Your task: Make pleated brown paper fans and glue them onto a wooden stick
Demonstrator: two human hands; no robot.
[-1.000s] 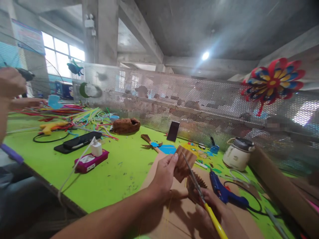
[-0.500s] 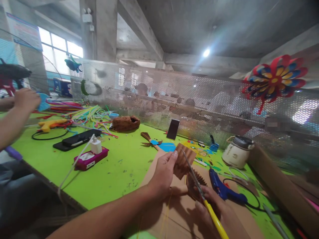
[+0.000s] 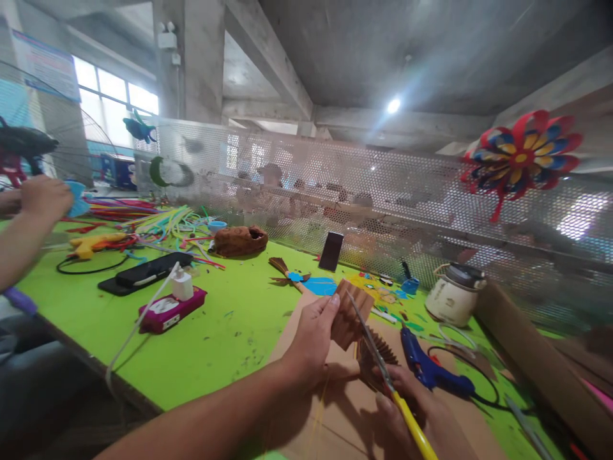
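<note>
My left hand [image 3: 311, 332] pinches a piece of brown pleated paper [image 3: 352, 313] between thumb and fingers. Scissors with yellow handles [image 3: 412, 427] are in my right hand [image 3: 421, 409], their narrow blades lying across the front of that paper. The blades look closed or nearly so. Behind the blades, close to my right fingers, is a brown fan of folded paper [image 3: 376, 351], partly covered by the hand and scissors. Beneath both hands lies a brown cardboard sheet [image 3: 297, 421].
A blue glue gun [image 3: 428, 367] with a black cord lies right of my right hand, near a white jar [image 3: 454, 297]. Left are a magenta power strip [image 3: 172, 310] and dark phones [image 3: 143, 271]. Another person's hand [image 3: 45, 198] holds something blue at far left.
The view has shifted very slightly. Both hands keep the same hold, with the scissors in the same place against the pleated paper.
</note>
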